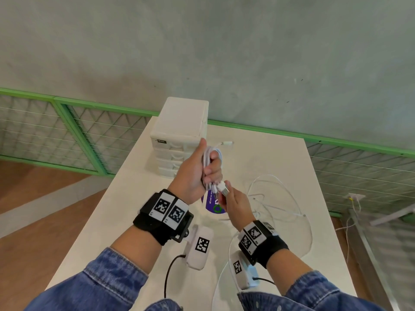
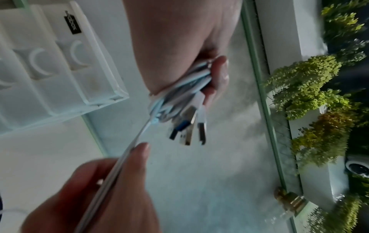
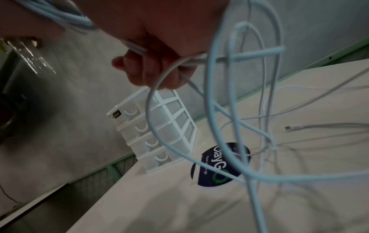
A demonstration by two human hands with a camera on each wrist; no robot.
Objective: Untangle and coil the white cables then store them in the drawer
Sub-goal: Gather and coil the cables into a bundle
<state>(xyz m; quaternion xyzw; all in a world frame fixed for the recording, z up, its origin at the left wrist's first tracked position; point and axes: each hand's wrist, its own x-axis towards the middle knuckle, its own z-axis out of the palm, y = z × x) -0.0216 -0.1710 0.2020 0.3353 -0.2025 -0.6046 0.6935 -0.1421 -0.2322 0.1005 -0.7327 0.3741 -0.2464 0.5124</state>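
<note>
We have the coiled bundle of white cables (image 1: 211,163) gathered upright in our left hand (image 1: 197,171), above the desk (image 1: 139,198) and just in front of the small drawer unit (image 1: 179,135). The fist wraps the loops so they cannot spring apart; in the left wrist view the fingers (image 2: 218,74) are curled tight round the strands, and several USB plugs (image 2: 189,126) hang out below the grip. One connector end sticks out of the top of the coil toward the drawer unit.

Our right hand (image 1: 235,206) sits just below the left, its fingers (image 2: 139,156) closed in a pinch on a single strand that runs taut up into the bundle. We judge this is the next length being fed in for winding, kept tight so the loop lies neatly against the others.

The rest of the loose white cables (image 1: 280,205) trail from that hand across the right side of the desk in wide open curves, with what looks like a knot where strands cross in the right wrist view, so some untangling probably remains. A dark oval sticker (image 1: 213,204) lies on the desk under our hands. All the drawers appear closed, so storing has not begun.
</note>
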